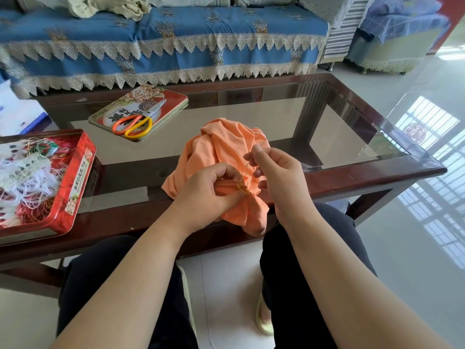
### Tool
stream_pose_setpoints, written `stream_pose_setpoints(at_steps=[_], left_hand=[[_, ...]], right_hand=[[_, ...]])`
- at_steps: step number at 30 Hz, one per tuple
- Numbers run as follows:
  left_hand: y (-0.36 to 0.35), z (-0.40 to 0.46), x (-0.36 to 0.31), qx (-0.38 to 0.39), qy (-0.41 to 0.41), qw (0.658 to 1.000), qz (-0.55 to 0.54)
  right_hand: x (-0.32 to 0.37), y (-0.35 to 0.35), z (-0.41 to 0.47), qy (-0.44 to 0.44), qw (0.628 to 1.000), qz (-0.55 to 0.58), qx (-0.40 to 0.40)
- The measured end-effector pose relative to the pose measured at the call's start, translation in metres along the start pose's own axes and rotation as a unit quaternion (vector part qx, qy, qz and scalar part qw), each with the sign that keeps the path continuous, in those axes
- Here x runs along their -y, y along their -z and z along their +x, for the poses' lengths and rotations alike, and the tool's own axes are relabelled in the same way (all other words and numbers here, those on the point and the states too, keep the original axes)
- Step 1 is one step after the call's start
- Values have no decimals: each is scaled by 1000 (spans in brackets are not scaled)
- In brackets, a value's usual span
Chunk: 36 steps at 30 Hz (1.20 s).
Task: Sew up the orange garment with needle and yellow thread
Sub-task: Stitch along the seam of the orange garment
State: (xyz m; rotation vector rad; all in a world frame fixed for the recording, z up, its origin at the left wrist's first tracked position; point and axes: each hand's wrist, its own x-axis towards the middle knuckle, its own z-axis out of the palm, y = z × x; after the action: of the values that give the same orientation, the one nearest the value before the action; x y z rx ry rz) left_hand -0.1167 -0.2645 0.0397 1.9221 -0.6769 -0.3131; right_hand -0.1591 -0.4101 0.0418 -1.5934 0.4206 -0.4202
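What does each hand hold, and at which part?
The left hand grips the orange garment at the stitched spot. The right hand pinches the yellow thread above it.

Bright daylight from right; window glare on floor (427, 222); wide-angle edge distortion.

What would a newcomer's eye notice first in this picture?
First, the crumpled orange cloth garment at the near edge of the glass-topped wooden table, gripped by the left hand while the right hand pinches thin yellow thread. Next, orange-and-yellow-handled scissors lie on a red tin lid behind.
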Motion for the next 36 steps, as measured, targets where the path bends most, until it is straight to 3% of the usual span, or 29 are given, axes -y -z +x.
stream_pose_setpoints(at_steps=[14,27,36], left_hand=[[-3,-2,0,-53,-40,998,14],[6,-6,-14,38,72,996,-47],[10,-8,-8,30,13,998,-47]], right_hand=[[0,-3,-10,86,996,-2,0],[11,-5,-17,120,991,3,56],[7,-10,-22,143,988,-10,61]])
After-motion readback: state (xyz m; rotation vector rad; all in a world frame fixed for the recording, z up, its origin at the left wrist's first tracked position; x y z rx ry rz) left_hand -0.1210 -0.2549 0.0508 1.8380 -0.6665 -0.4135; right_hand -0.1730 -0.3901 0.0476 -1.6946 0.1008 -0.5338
